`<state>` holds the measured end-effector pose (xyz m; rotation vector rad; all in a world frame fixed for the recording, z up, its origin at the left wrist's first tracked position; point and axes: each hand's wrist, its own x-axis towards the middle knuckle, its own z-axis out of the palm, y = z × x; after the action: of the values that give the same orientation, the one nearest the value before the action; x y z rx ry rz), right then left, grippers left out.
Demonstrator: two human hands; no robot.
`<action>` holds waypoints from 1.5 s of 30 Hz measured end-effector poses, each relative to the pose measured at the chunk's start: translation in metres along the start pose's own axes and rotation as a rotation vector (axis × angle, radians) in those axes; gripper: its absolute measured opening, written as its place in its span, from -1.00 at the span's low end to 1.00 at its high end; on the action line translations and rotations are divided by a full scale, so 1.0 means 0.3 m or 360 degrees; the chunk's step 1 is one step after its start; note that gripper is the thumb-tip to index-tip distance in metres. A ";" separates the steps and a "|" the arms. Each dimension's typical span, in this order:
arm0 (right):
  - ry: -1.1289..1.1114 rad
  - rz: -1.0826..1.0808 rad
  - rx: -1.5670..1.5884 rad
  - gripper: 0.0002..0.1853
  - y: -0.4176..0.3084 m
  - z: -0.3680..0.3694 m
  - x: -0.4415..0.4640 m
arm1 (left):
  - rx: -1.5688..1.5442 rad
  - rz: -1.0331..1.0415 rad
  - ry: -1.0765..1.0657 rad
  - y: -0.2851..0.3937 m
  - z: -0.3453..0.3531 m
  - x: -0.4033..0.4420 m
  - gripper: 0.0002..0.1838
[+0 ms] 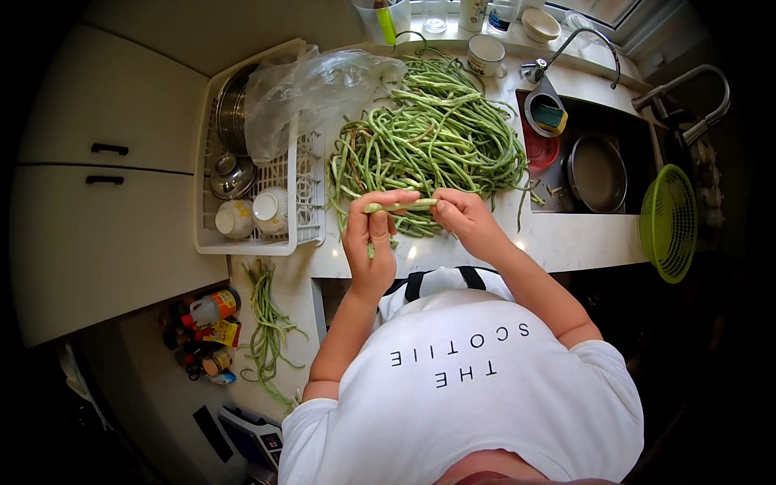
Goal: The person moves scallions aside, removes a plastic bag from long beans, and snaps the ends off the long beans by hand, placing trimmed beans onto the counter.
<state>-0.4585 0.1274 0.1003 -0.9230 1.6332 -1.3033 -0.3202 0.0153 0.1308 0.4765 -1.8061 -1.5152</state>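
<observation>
A pale green long bean stretches between my two hands, just in front of a big heap of long beans on the counter. My left hand is closed around its left part, and another short green piece shows lower down by the palm. The thumb and fingers of my right hand pinch the bean's right end. Some of the heap's near edge is hidden behind both hands.
To the left, a white dish rack holds bowls and pots, with a clear plastic bag over it. A smaller bunch of long beans lies nearer. On the right are a sink pan, green colander, faucet and enamel mug.
</observation>
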 end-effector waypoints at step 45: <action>0.0158 -0.0512 -0.0784 -0.79 0.221 0.122 0.247 | 0.1915 -0.1101 0.0791 -0.091 -1.114 -0.507 -0.61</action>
<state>-0.4565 0.0591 0.0195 -1.4860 1.9895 -1.1835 0.0189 -0.1181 0.0777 1.9906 -2.0276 -0.3540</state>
